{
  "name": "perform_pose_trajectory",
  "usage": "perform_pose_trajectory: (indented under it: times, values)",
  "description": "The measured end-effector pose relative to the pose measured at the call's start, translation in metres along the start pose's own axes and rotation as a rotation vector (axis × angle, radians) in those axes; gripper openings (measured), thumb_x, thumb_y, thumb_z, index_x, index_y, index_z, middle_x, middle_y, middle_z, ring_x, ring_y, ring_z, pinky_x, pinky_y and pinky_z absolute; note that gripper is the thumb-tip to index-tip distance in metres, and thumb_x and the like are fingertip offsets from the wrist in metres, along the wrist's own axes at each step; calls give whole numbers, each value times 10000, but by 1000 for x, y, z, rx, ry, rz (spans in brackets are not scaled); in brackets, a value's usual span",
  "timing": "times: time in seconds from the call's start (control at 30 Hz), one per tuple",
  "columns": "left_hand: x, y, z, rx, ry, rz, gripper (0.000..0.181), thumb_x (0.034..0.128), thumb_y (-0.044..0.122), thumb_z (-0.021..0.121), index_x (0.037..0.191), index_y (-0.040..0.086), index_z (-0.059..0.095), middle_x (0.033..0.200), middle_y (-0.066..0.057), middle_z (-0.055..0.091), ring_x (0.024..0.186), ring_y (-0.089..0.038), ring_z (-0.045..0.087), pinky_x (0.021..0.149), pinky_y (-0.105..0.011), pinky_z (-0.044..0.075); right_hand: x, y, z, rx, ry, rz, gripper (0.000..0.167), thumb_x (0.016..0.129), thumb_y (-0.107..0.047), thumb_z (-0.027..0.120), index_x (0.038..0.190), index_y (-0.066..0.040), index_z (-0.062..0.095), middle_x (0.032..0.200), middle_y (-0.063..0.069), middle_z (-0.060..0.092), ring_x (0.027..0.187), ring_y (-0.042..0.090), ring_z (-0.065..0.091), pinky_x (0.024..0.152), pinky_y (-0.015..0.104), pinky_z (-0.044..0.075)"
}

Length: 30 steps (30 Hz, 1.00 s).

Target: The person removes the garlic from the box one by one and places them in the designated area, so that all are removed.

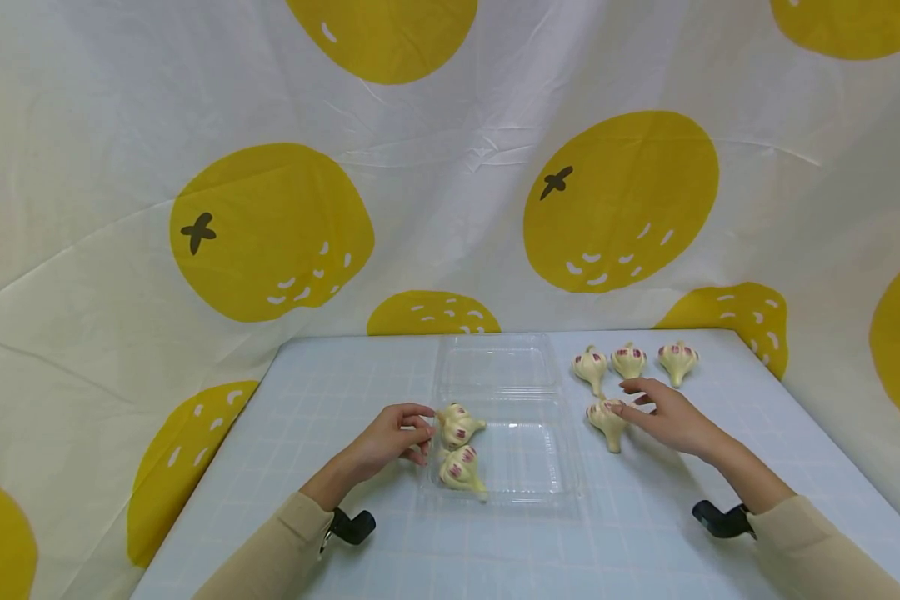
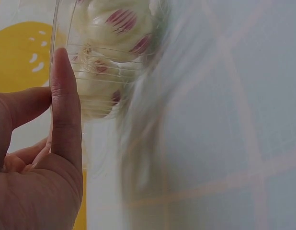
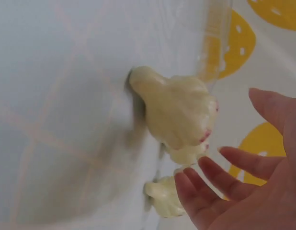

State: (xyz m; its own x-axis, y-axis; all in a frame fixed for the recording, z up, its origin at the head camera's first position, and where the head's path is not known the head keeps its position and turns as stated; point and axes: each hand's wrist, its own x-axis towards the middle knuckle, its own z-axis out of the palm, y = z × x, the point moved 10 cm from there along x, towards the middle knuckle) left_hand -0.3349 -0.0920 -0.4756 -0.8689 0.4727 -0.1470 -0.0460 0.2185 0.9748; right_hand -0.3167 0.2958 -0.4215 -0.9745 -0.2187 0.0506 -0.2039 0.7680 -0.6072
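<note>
Two garlic bulbs (image 1: 459,427) lie along the left side of a clear plastic box (image 1: 528,458) whose lid is folded back. My left hand (image 1: 393,435) pinches the box's left rim between thumb and fingers; in the left wrist view the hand (image 2: 52,143) grips the clear edge beside the bulbs (image 2: 119,28). Over the nearest loose garlic bulb (image 1: 607,423), right of the box, hovers my right hand (image 1: 671,417). The right wrist view has the hand (image 3: 244,187) with fingers spread, beside the bulb (image 3: 179,110) and not holding it.
Three more garlic bulbs (image 1: 628,361) stand in a row behind, at the back right of the table (image 1: 330,375). The box's lid (image 1: 498,364) lies flat toward the back. A cloth (image 1: 450,167) with yellow fruit hangs behind the table.
</note>
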Motion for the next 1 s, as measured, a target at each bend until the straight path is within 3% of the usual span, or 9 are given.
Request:
perform_pose_trajectory:
  times: [0.3,0.5,0.7,1.0]
  values:
    - [-1,-1,-1,1,5,-2,450,1011,102,655,1392,-80,501,859,-121,635,717,-181,631,651,-310,618,-5,-32,-9,-21,42,-90,606,1002,-357,675,1398,73,514,1402,287,535,1213,460,550,946,595,536]
    - [-1,-2,-1,2,7,-3,464,1008,127,667,1394,-73,506,879,-138,638,727,-186,635,660,-314,619,-9,-53,-6,-12,44,-159,553,997,-296,690,1385,65,532,1377,265,555,1174,412,576,947,599,530]
    - [-1,-3,0,1,2,-4,464,1012,125,661,1401,-72,503,871,-128,639,730,-186,640,669,-315,621,-11,-66,3,25,11,-185,508,1010,-281,672,1384,37,541,1369,225,572,1193,448,584,939,588,543]
    - [1,-3,-1,-4,0,3,458,1017,118,653,1401,-77,498,843,-95,638,715,-188,644,666,-319,622,-9,-86,25,75,-56,-243,445,1003,-291,684,1334,-10,588,1332,152,613,1130,335,633,901,428,591]
